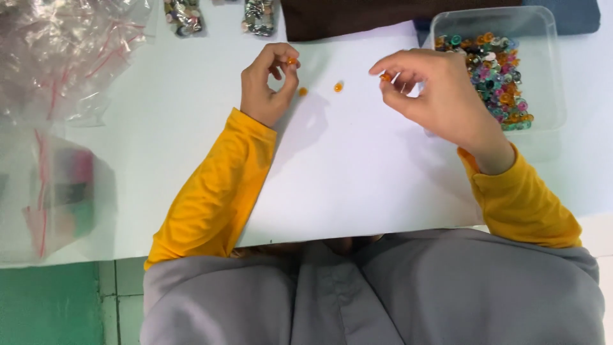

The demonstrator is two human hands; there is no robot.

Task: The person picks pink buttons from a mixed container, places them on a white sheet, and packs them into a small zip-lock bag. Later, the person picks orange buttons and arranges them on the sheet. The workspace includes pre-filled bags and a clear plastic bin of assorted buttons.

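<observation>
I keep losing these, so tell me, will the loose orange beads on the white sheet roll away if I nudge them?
Probably: the orange beads look small and rounded, on a smooth, flat white sheet. Likely very light, since each hand pinches one by fingertips.

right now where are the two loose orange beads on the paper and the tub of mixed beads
left loose orange bead (302, 91), head view, middle of the bead.
right loose orange bead (338, 86), head view, middle of the bead.
clear plastic tub (550, 96), head view, bare right wall of the tub.
</observation>
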